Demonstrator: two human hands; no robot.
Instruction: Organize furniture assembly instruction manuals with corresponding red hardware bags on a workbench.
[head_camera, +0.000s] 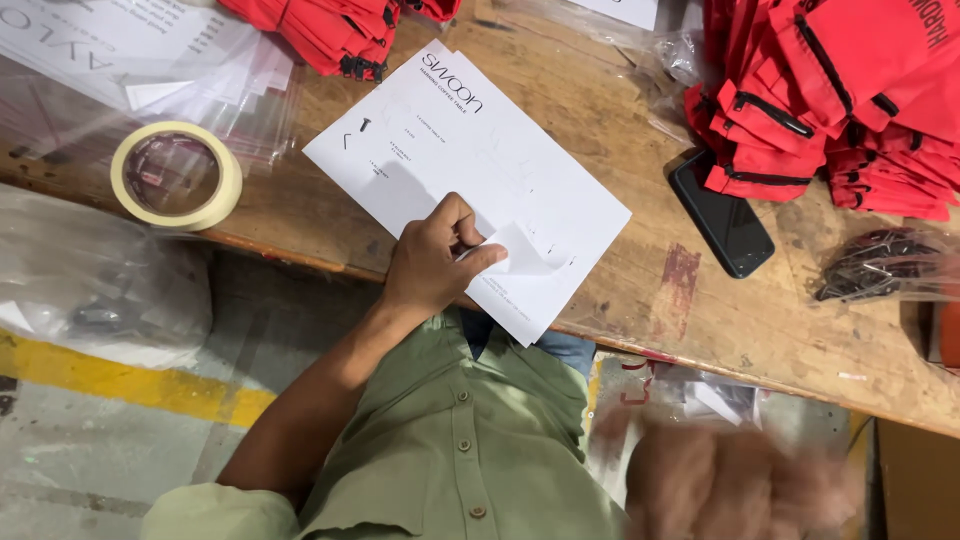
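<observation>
Head view shows my right hand (740, 480) as a blur low in front of me, so I cannot tell whether it is open or closed, while my left hand (432, 262) pinches the lifted corner of a white instruction sheet (470, 150) lying on the wooden counter (640, 290). Farther off lie a black phone (722, 215), a clear bag (880, 262) holding dark metal parts, a tape roll (177, 175), and stacked red pouches (850, 100).
</observation>
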